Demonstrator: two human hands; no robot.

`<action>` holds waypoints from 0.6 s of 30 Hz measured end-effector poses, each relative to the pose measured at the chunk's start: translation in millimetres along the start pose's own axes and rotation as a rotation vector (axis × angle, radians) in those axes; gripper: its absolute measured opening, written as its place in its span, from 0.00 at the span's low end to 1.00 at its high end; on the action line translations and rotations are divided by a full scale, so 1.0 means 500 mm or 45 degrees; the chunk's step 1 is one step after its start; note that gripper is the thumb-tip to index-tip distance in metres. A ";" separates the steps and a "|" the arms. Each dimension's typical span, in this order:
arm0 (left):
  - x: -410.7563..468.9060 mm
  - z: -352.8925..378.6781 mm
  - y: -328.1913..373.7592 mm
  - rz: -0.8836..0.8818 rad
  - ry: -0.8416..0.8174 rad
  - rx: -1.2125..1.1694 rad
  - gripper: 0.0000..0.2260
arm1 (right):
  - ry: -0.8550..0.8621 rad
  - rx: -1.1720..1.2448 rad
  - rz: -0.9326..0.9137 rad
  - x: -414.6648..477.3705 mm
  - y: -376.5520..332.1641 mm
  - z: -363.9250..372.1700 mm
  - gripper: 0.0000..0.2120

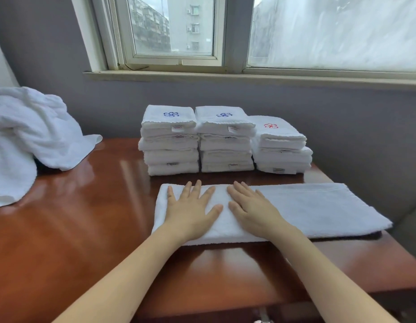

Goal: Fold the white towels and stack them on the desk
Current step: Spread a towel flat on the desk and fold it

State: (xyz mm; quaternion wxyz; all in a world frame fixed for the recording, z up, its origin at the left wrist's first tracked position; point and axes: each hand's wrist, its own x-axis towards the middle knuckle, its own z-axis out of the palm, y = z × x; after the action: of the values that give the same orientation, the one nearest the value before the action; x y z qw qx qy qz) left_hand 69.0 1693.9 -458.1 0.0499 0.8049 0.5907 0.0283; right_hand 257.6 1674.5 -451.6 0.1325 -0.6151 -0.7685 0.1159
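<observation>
1. Nearest me: two bare forearms reaching onto the worktop [85,229].
2. Far left: pile of loose towels [27,136], unfolded, one flap draped onto the wood.
3. Left hand [190,206]: flat, palm down, fingers [197,188] spread and straight, pressing the left end of the towel [318,206]. It grips nothing.
4. Right hand [253,208]: just beside the left, also flat with straight fingers apart, pressing the same end.
5. The towel: a long folded strip lying across the worktop in front of the stacks. Its right end reaches the worktop's right edge or slightly past it.
6. Behind: left stack [169,145] and middle stack [225,145], touching; right stack [281,148], lower.

Risks, as I judge them:
- The free right end could slip over the edge and pull the strip askew when lifted.
- Uneven edges would make a crooked fold.
- The right stack's layers sit stepped, so another towel could tip it.

Markings: blue flower emblem on the left and middle stacks, red flower emblem on the right. The small sewn tags [177,128] carry print too small to read.
</observation>
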 end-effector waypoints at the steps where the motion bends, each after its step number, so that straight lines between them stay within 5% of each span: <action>1: -0.002 -0.001 -0.006 -0.003 -0.002 0.012 0.30 | -0.016 0.002 0.020 0.000 -0.002 0.008 0.25; 18: -0.088 -0.026 -0.227 -0.170 0.010 0.033 0.30 | -0.050 0.021 -0.115 0.075 -0.206 0.107 0.27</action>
State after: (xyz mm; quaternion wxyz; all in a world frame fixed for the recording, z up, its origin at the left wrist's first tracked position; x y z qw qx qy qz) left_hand -53.4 1686.1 -457.6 0.0390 0.7641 0.6435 0.0206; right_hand 136.9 1688.2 -464.1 0.1274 -0.5763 -0.7970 0.1283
